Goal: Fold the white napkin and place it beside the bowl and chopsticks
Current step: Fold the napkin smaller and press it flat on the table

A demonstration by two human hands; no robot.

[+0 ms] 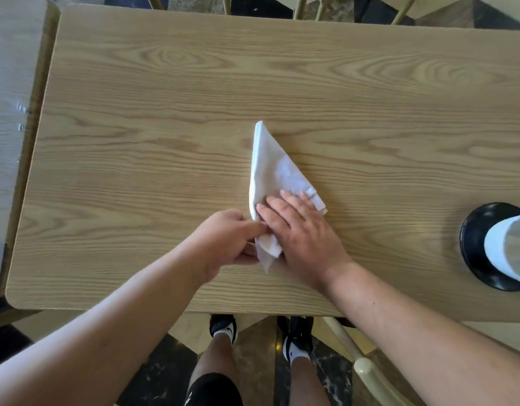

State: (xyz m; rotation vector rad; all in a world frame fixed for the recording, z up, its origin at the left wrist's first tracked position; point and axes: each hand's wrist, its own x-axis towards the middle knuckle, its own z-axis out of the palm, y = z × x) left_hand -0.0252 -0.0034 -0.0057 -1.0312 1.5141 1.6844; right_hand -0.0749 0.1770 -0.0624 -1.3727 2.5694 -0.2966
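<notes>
The white napkin [275, 168] lies on the wooden table [165, 112], folded into a long triangle whose tip points away from me. My right hand [299, 232] presses flat on its near end, fingers spread. My left hand [226, 241] pinches the napkin's near corner, which is lifted and crumpled between the two hands. A white bowl [509, 247] stands on a black saucer [475, 247] at the table's right edge, partly cut off by the frame. No chopsticks are in view.
A second table [12, 83] stands close on the left with a narrow gap between. Chair backs show beyond the far edge, and a cream chair [367, 370] is by my right leg. My legs and shoes are below the near edge.
</notes>
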